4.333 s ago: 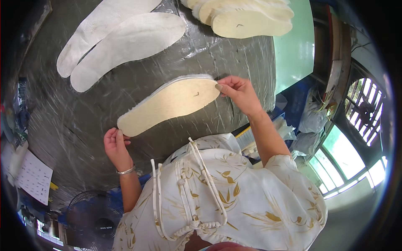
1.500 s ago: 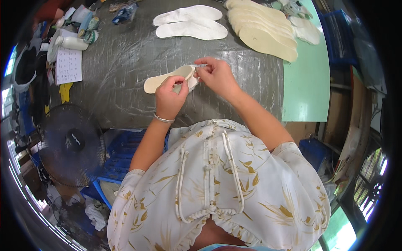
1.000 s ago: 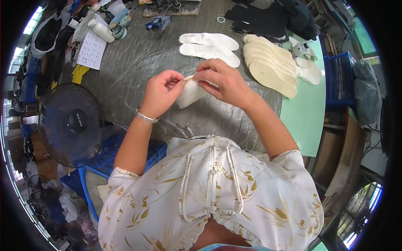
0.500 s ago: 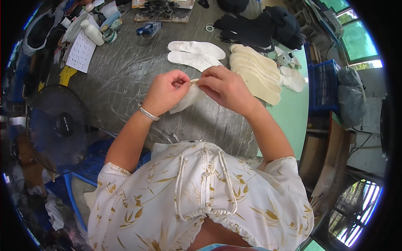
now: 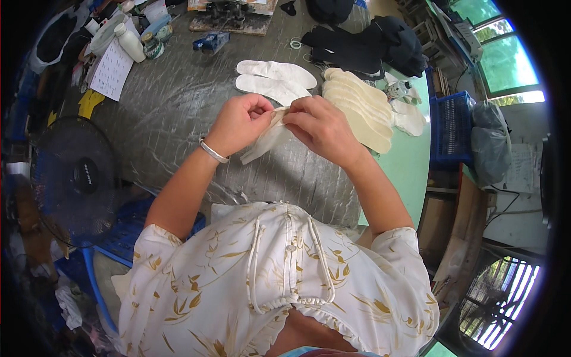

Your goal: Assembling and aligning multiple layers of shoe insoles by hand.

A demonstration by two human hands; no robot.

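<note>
Between my two hands is a pale insole [image 5: 260, 146], pinched at its upper end and slanting down to the left above the table. My left hand [image 5: 239, 124] is closed, thumb and finger gripping its edge. Close beside it, my right hand [image 5: 324, 128] pinches the same end, with its fingertips partly hidden. Just beyond my hands lie two white insoles [image 5: 276, 71], partly overlapping. Several cream insoles [image 5: 360, 113] lie in an overlapping row to the right of my right hand.
A plastic-covered table [image 5: 172, 113] adjoins a green surface [image 5: 410, 160] on the right. Black cloth [image 5: 351, 47] lies at the far right. A white bottle [image 5: 129, 43] and a handwritten sheet [image 5: 111, 74] are far left, with a fan [image 5: 77, 178] nearer. A blue crate [image 5: 450, 128] stands right.
The insole has turned between my hands and now appears narrower, more edge-on. My hands stay pinched at its upper end. The whole view has shifted slightly.
</note>
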